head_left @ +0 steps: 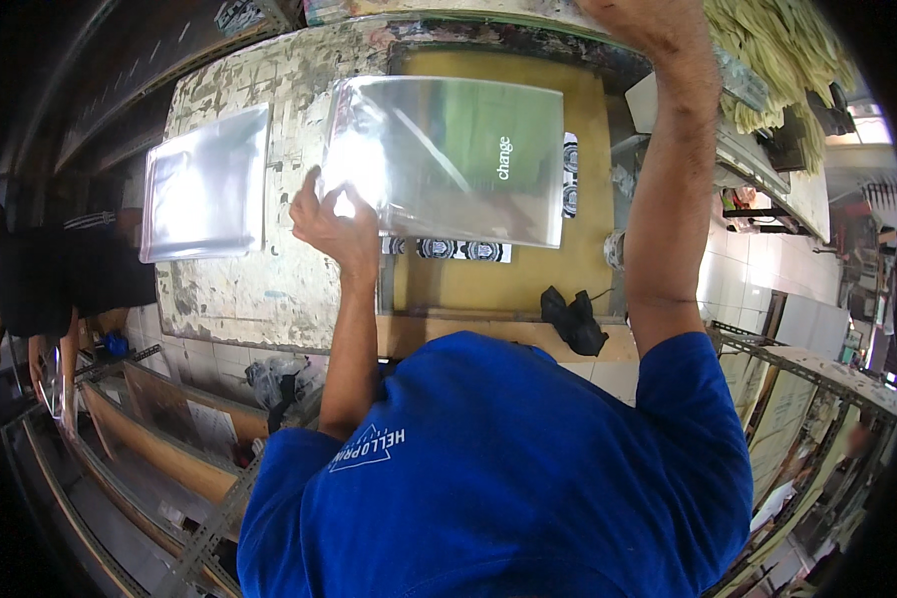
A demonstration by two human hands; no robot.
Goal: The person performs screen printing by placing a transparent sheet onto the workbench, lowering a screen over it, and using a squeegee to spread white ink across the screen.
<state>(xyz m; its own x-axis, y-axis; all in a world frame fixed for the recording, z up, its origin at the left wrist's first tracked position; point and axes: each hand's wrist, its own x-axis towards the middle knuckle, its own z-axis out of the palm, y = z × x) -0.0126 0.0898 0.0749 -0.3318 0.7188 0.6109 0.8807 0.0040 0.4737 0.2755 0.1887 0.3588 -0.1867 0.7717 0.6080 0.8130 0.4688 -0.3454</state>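
Note:
A clear plastic sheet or sleeve with strong glare lies over a yellow screen-like panel in a frame. Through its right part shows a green area with white lettering; I cannot tell whether it is printed on the plastic or lies under it. My left hand is at the sheet's left edge, thumb and forefinger closed on it. Stretched far forward, my right hand is cut off by the upper edge, its fingers hidden. Strips with black round patterns stick out from under the sheet.
A stack of clear plastic sheets lies left on the worn, paint-stained table. A black cloth-like thing rests on the near frame edge. Yellowish strips hang at the far right. Racks flank me; another person stands left.

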